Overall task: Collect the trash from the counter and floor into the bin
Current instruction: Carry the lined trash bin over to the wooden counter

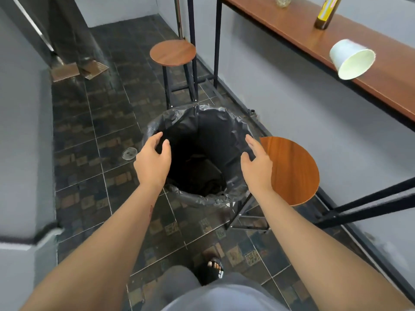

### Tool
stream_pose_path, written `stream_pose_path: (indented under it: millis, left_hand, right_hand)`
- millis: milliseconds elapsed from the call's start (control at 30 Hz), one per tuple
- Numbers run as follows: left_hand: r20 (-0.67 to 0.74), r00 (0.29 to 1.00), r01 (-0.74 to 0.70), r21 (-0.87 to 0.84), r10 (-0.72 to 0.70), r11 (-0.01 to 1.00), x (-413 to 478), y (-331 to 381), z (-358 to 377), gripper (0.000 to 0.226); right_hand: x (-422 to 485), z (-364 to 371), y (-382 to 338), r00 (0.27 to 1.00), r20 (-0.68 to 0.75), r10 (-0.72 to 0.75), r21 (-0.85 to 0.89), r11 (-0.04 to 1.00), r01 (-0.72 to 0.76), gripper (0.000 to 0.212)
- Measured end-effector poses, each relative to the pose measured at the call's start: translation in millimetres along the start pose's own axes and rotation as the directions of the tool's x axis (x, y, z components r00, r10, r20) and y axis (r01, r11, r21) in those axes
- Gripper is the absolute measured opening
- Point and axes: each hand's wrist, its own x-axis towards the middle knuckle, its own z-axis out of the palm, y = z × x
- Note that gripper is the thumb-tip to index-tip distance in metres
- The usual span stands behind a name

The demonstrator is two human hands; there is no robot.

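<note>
Round bin w/ crumpled black plastic liner (197, 122) is seen on dark tiled floor (94, 167). Left hand (152, 162) and right hand (257, 164) are held over its rim, grips wide, nothing held; rim contact possibly made. White paper cup (351, 59) lies tipped on long wooden bench (381, 86).

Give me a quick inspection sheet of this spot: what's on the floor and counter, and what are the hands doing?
Surface: dark patterned tile floor; wooden counter along the right wall.
Job's things: bin lined with a black bag, standing on the floor; white paper cup on its side on the counter; brown bottle upright farther along.
Clutter: flattened cardboard on the far floor; small round object left of the bin.
Grippers: left hand and right hand open over the bin's rim, holding nothing.
Cables: nothing seen.
Surroundings: two round wooden stools, grey walls.
</note>
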Motion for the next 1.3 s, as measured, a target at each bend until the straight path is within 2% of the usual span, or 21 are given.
stream_pose_path:
  millis: [167,367,567,667,833,967,1067,1133,1200,1300]
  left_hand:
    - [0.092,0.994,-0.055,-0.022,0.056,0.998,69,18,31,0.041]
    - [0.263,0.954,-0.138,-0.045,0.145,0.989,173,37,75,0.043]
    - [0.361,0.843,-0.371,-0.149,0.400,0.917,278,68,115,0.047]
    - [0.412,0.792,-0.420,-0.168,0.451,0.892,311,86,133,0.051]
    - [0.515,0.741,-0.411,-0.158,0.431,0.898,334,112,166,0.045]
    - [0.637,0.689,-0.302,-0.181,0.346,0.936,350,129,205,0.041]
    - [0.696,0.643,-0.235,-0.216,0.318,0.948,353,145,229,0.039]
    - [0.751,0.578,-0.210,-0.241,0.319,0.947,356,156,246,0.038]
    - [0.783,0.526,-0.220,-0.254,0.333,0.942,359,165,261,0.038]
    - [0.789,0.498,-0.237,-0.276,0.360,0.932,364,175,281,0.038]
  right_hand:
    - [58,19,-4,0.992,-0.108,0.066,0.024,0.998,-0.063,0.055]
    - [130,59,-19,0.944,-0.300,0.139,0.043,0.990,-0.132,0.060]
    - [180,94,-50,0.826,-0.513,0.235,0.101,0.972,-0.214,0.063]
    - [195,102,-61,0.752,-0.598,0.278,0.137,0.959,-0.246,0.063]
    - [211,102,-61,0.663,-0.665,0.344,0.172,0.934,-0.313,0.062]
    - [228,95,-55,0.588,-0.698,0.410,0.218,0.903,-0.371,0.061]
    - [243,85,-45,0.555,-0.711,0.433,0.244,0.891,-0.383,0.062]
    - [254,75,-37,0.541,-0.709,0.453,0.251,0.879,-0.406,0.062]
    - [263,66,-31,0.535,-0.705,0.466,0.262,0.872,-0.413,0.060]
    - [276,53,-24,0.528,-0.705,0.474,0.278,0.869,-0.409,0.061]
